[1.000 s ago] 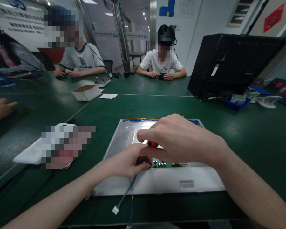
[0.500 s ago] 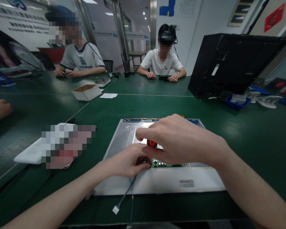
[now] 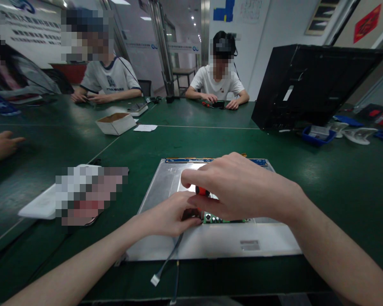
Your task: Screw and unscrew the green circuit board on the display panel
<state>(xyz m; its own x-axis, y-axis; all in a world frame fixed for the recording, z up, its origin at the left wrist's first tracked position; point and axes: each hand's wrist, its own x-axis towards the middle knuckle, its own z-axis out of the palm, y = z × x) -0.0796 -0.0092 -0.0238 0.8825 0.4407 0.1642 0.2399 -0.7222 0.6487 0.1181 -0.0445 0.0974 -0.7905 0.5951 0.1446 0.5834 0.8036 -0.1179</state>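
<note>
Beneath the right hand (image 3: 239, 182) lies a circuit board (image 3: 224, 220).

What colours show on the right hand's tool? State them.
The tool shows orange-red and black; head view.

The head camera faces forward and down, close above both hands (image 3: 236, 185).

A green table (image 3: 204, 142) carries a metal panel (image 3: 217, 238) and white box (image 3: 118, 126).
</note>
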